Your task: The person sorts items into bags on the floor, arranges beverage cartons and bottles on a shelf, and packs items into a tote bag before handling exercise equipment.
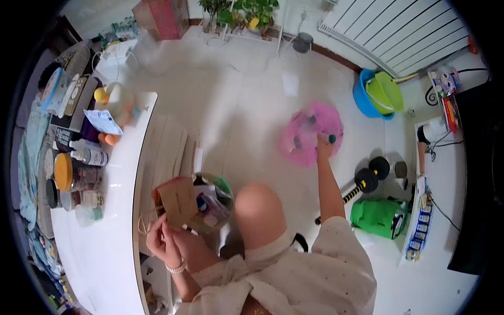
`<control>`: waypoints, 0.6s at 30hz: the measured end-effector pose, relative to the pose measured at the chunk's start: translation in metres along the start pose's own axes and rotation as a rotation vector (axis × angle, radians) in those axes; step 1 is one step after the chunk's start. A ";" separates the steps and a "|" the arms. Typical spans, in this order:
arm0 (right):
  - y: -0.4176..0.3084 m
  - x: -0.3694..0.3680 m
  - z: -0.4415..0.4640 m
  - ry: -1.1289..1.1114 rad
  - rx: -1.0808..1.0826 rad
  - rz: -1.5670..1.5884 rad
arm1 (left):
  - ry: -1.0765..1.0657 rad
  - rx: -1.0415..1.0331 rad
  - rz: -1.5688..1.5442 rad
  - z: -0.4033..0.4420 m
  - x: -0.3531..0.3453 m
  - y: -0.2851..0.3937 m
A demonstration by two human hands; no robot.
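- My left hand (164,244) lifts bent fingers at the edge of a paper bag (179,203) beside the knees; I cannot tell whether they grip it. A beaded bracelet (177,267) circles the wrist.
- To my left, a white table (110,241) carries a yellow-lidded jar (63,170) among other containers.
- On the right, a green bag (380,216) sits on the floor, near a black-and-yellow dumbbell (366,179).
- Ahead, my right hand (324,149) reaches at arm's length over a pink bag (294,137) spread on the pale floor. A green cap (332,138) shows just beside the fingers; whether they are closed on anything, I cannot tell.
- Beyond, a green basin (387,93) leans inside a blue basin (361,98) below the radiator (394,34).
- Farthest, plants (252,10) and a carton (170,20) line the wall.
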State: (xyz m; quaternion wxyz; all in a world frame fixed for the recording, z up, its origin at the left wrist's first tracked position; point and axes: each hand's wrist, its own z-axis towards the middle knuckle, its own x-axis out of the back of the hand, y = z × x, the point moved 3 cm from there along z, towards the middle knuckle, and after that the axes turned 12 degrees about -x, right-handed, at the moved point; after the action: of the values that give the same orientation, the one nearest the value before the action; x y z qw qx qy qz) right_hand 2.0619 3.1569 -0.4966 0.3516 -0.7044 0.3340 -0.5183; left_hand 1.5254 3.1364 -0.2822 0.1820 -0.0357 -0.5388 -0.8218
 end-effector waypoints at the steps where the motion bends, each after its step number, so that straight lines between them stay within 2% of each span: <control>1: 0.001 -0.008 0.018 -0.007 0.009 0.013 | -0.022 -0.018 0.023 -0.003 0.002 -0.002; 3: 0.028 -0.019 0.036 -0.486 -0.371 0.029 | -0.081 -0.043 0.082 0.000 0.004 0.001; 4: 0.037 -0.021 0.042 -0.485 -0.377 0.027 | -0.073 -0.014 0.064 0.000 0.003 0.001; 6: 0.024 -0.020 0.029 -0.312 -0.603 0.135 | -0.062 0.008 0.041 0.004 -0.004 0.004; 7: 0.047 -0.028 0.054 -0.311 -0.604 0.137 | -0.071 -0.013 0.100 0.007 -0.008 0.009; 9: 0.099 -0.043 0.107 -0.291 -0.022 0.077 | -0.096 -0.028 0.170 0.007 -0.008 0.014; 13: 0.101 -0.038 0.073 -0.386 -0.074 -0.034 | -0.116 0.007 0.104 0.009 -0.013 0.012; 15: 0.047 -0.009 -0.001 -0.071 0.364 -0.389 | -0.143 0.002 0.103 0.010 -0.018 0.014; 17: 0.067 -0.009 -0.018 -0.285 0.729 -0.298 | -0.117 -0.045 0.169 0.012 -0.022 0.014; 18: 0.045 -0.002 -0.045 -0.374 0.507 -0.309 | -0.134 -0.051 0.165 0.014 -0.025 0.016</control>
State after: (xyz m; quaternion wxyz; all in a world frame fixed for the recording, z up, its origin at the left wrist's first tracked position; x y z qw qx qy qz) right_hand 2.0129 3.1279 -0.5255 0.4880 -0.7197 0.0141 -0.4937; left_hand 1.5520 3.1496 -0.2688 0.2118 -0.1394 -0.5238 -0.8132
